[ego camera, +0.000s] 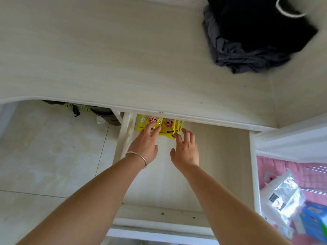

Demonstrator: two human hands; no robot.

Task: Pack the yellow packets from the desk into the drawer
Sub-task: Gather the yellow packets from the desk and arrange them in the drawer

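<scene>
— What could go wrong here?

— The glossy yellow foil packets with cartoon faces (160, 125) lie at the far left corner of the pale wooden pull-out drawer (212, 156), partly tucked under the front edge of the cream wood-grain desk (123, 59). If they ride up or stand on edge, I judge they could catch on that edge when the drawer slides in, or slip behind it.

— And the hands?

— The left hand (144, 147), with a thin silver bangle (139, 157) on the wrist, has its fingers straight and spread, the tips pressing flat on the left packet. The right hand (185, 149) is also spread wide, its fingertips at the right edge of the packets; neither hand grips anything. A push that is too hard might skew the row or overlap the packets.

— How many packets?

— Two faces show plainly, and a third yellow edge at the right; so three, I think, though the desk edge hides the rest. No yellow packets show on the desk top.

— Anything else?

— One heap of dark grey and black cloth (251, 38) on the desk's far right, and one clear crinkled plastic bag (281, 193) on pink bedding (283, 167) at the lower right, beside a blurred blue box (315, 221).
</scene>
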